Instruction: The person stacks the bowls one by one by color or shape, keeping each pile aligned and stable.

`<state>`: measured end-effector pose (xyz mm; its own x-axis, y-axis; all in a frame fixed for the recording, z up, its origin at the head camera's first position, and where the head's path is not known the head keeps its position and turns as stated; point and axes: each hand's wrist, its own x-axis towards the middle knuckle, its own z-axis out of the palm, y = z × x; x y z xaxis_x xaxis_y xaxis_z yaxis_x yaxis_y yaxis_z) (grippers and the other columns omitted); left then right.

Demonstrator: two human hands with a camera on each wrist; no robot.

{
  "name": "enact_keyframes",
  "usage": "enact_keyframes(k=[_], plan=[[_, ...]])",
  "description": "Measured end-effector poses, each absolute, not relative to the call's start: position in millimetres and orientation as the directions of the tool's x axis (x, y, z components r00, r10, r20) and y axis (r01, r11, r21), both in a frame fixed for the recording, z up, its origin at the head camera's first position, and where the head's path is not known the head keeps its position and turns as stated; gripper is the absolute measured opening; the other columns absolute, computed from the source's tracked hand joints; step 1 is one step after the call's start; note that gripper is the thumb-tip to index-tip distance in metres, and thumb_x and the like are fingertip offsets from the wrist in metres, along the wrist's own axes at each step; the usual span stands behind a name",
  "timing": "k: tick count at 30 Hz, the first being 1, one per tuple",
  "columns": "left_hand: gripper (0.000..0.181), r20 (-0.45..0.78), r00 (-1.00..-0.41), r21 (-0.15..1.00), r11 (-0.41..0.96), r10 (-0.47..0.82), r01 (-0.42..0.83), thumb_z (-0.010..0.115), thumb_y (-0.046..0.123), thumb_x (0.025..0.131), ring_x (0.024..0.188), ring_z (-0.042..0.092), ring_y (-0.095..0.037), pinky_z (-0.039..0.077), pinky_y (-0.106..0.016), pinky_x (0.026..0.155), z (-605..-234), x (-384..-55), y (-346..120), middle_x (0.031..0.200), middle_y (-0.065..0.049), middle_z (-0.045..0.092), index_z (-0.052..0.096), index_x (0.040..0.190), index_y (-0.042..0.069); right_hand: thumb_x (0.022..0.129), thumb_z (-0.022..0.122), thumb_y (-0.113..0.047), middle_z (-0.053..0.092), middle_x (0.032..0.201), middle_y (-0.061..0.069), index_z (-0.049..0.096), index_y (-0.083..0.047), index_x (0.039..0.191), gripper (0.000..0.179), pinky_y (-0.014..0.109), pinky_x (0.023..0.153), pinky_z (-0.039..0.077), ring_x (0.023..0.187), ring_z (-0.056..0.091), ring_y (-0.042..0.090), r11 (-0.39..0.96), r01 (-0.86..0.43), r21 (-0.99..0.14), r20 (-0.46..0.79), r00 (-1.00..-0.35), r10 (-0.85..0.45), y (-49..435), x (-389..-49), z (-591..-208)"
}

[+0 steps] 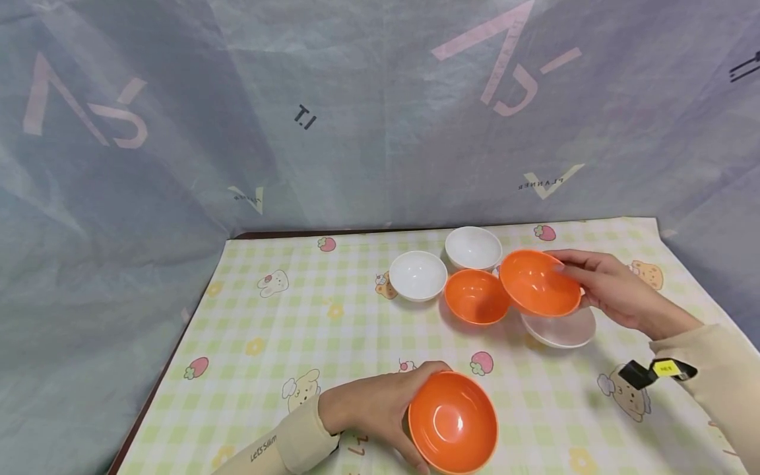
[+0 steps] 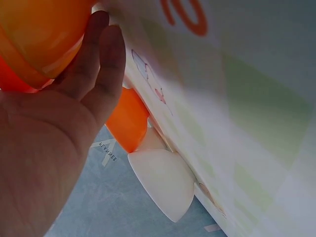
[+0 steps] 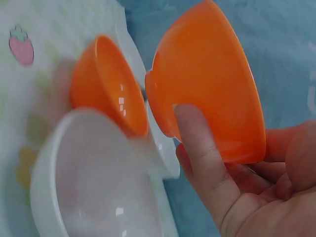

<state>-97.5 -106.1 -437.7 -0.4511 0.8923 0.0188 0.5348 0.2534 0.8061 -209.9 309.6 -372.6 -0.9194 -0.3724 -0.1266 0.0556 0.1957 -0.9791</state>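
Note:
My left hand (image 1: 394, 402) grips an orange bowl (image 1: 453, 422) by its left side, near the front of the table. In the left wrist view, fingers (image 2: 109, 59) curve along the outside of that bowl (image 2: 44, 34); whether another is nested in it, I cannot tell. At the right, my right hand (image 1: 608, 287) pinches a second orange bowl (image 1: 537, 284) by its rim, raised and tilted. Below that bowl, a white bowl (image 1: 561, 331) is partly hidden. Another orange bowl (image 1: 477, 298) stands just left of it, beside two white bowls, one nearer (image 1: 417, 277) and one farther back (image 1: 473, 247).
A green-checked cloth (image 1: 261, 369) with cartoon prints covers the table. Grey-blue fabric (image 1: 356, 132) hangs behind the table's back edge and along both sides. The grouped bowls stand close together at the back right of centre.

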Motion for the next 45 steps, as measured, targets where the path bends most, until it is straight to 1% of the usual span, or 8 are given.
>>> enact_keyframes(k=[7, 15, 19, 25, 28, 35, 38, 45], plan=[[0.121, 0.015, -0.45, 0.809, 0.254, 0.893, 0.53, 0.104, 0.032, 0.07, 0.132, 0.053, 0.001, 0.042, -0.024, 0.115, -437, -98, -106, 0.149, 0.012, 0.052, 0.023, 0.159, 0.026, 0.113, 0.048, -0.003, 0.074, 0.126, -0.007, 0.072, -0.029, 0.134, 0.04, 0.037, 0.078, 0.065, 0.1, 0.075, 0.016, 0.154, -0.048, -0.987, -0.035, -0.87, -0.492, 285, -190, -368], [0.124, 0.031, -0.442, 0.825, 0.227, 0.897, 0.518, 0.105, 0.029, 0.069, 0.136, 0.051, 0.001, 0.041, -0.025, 0.117, -436, -100, -105, 0.154, 0.012, 0.05, 0.022, 0.16, 0.027, 0.113, 0.05, -0.003, 0.075, 0.128, -0.002, 0.068, -0.021, 0.142, 0.04, 0.045, 0.071, 0.066, 0.099, 0.076, 0.021, 0.166, -0.104, -0.981, -0.013, -0.809, -0.588, 259, -170, -360], [0.123, 0.045, -0.432, 0.824, 0.211, 0.901, 0.526, 0.105, 0.029, 0.069, 0.137, 0.05, 0.001, 0.041, -0.025, 0.117, -437, -101, -104, 0.154, 0.012, 0.049, 0.022, 0.16, 0.025, 0.113, 0.049, -0.003, 0.074, 0.131, -0.003, 0.066, -0.016, 0.146, 0.039, 0.044, 0.076, 0.066, 0.104, 0.075, 0.02, 0.151, -0.11, -0.982, -0.015, -0.759, -0.651, 247, -159, -358], [0.128, 0.015, -0.426, 0.814, 0.237, 0.905, 0.53, 0.103, 0.034, 0.072, 0.141, 0.047, 0.001, 0.038, -0.025, 0.12, -437, -102, -105, 0.159, 0.012, 0.044, 0.014, 0.164, 0.028, 0.113, 0.05, -0.005, 0.074, 0.128, 0.009, 0.061, -0.003, 0.148, 0.036, 0.046, 0.075, 0.066, 0.102, 0.075, 0.024, 0.127, -0.065, -0.99, -0.05, -0.675, -0.736, 227, -143, -360], [0.129, 0.011, -0.429, 0.803, 0.247, 0.903, 0.542, 0.102, 0.037, 0.073, 0.141, 0.046, 0.0, 0.037, -0.025, 0.12, -436, -102, -105, 0.16, 0.012, 0.043, 0.012, 0.165, 0.029, 0.113, 0.049, -0.004, 0.074, 0.125, 0.011, 0.06, -0.004, 0.149, 0.037, 0.042, 0.071, 0.065, 0.098, 0.075, 0.023, 0.119, -0.064, -0.991, -0.049, -0.649, -0.759, 219, -138, -364], [0.132, 0.01, -0.427, 0.812, 0.242, 0.904, 0.531, 0.103, 0.034, 0.072, 0.144, 0.043, -0.001, 0.034, -0.027, 0.122, -436, -104, -104, 0.162, 0.013, 0.041, 0.011, 0.166, 0.029, 0.112, 0.051, -0.004, 0.073, 0.127, 0.013, 0.062, 0.0, 0.145, 0.035, 0.037, 0.083, 0.064, 0.105, 0.072, 0.019, 0.108, -0.074, -0.991, -0.039, -0.621, -0.783, 204, -135, -369], [0.134, 0.001, -0.426, 0.823, 0.241, 0.905, 0.514, 0.103, 0.032, 0.072, 0.144, 0.043, -0.001, 0.035, -0.027, 0.122, -437, -103, -104, 0.163, 0.013, 0.04, 0.008, 0.167, 0.03, 0.112, 0.052, -0.005, 0.073, 0.128, 0.012, 0.064, -0.001, 0.143, 0.033, 0.035, 0.082, 0.063, 0.105, 0.072, 0.018, 0.109, -0.074, -0.991, -0.041, -0.615, -0.787, 200, -132, -370], [0.136, 0.013, -0.415, 0.841, 0.214, 0.91, 0.497, 0.104, 0.028, 0.07, 0.145, 0.044, -0.001, 0.035, -0.027, 0.122, -437, -102, -105, 0.163, 0.013, 0.041, 0.01, 0.167, 0.029, 0.111, 0.054, -0.006, 0.075, 0.121, 0.013, 0.066, -0.007, 0.14, 0.031, 0.031, 0.069, 0.062, 0.101, 0.072, 0.017, 0.13, -0.103, -0.986, -0.044, -0.594, -0.803, 193, -129, -375]])
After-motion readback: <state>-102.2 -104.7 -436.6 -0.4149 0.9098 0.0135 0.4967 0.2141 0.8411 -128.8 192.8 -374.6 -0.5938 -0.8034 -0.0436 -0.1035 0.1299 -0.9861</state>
